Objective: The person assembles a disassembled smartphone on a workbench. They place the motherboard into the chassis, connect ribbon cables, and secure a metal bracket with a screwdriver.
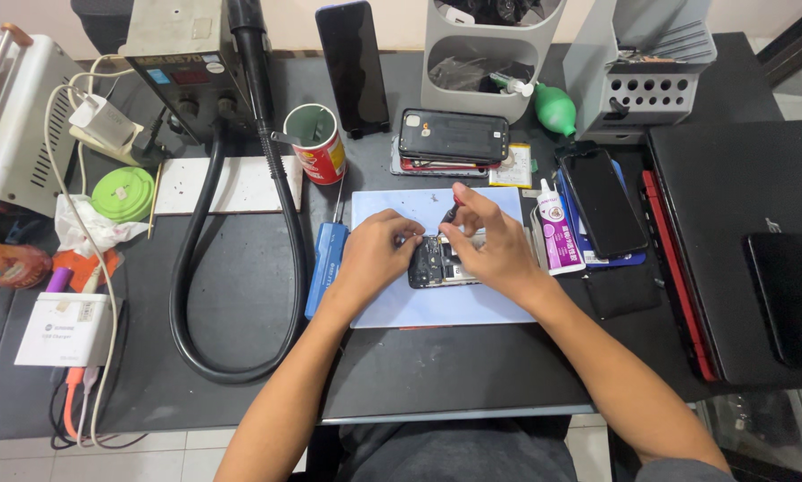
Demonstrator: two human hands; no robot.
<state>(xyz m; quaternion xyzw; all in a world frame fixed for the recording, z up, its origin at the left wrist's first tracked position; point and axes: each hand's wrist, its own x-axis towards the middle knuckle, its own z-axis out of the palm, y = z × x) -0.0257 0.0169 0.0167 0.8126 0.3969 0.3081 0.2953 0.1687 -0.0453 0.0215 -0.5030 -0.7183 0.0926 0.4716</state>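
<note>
An opened phone [438,264] with its back removed and circuit board exposed lies on a pale blue work mat [437,303]. My left hand [376,250] rests on the phone's left end, fingers curled against it. My right hand [490,239] covers the phone's right side and pinches a small screwdriver with a red and black handle [453,207], its tip pointing down into the phone.
A stack of phones [453,138], a red can [316,143] and a hot-air station with a black hose [187,295] stand behind and to the left. A glue bottle [557,236], a dark phone [604,203] and a closed laptop [740,241] lie right. A blue tool [327,268] lies beside the mat.
</note>
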